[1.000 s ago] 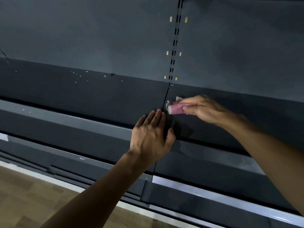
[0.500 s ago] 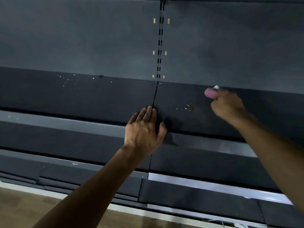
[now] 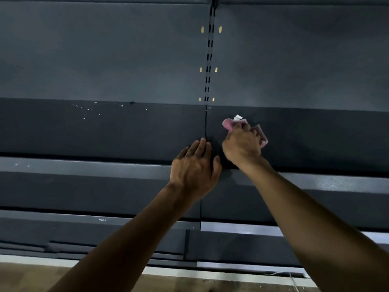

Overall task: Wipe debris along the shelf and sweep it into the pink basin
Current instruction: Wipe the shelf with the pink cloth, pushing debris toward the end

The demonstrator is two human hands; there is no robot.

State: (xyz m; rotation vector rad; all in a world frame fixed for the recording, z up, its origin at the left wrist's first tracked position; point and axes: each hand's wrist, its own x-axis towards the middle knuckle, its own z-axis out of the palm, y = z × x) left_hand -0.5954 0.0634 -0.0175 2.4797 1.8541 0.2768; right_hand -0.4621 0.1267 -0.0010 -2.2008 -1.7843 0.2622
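Observation:
A dark grey shelf runs across the view, split by a seam near its middle. My right hand grips a bunched pink cloth with a white tag, just right of the seam on the shelf. My left hand rests with straight fingers at the shelf's front edge, right at the seam and beside my right hand. White debris specks lie on the left shelf section near the back wall. No pink basin is in view.
A slotted upright with small brass-coloured holes runs up the back panel above the seam. Lower shelves step out below, with a few white specks. A wooden floor shows at the bottom left.
My right hand with the cloth swept back left toward the seam, over the spot where specks lay half a second ago. My left hand has stayed at the seam.

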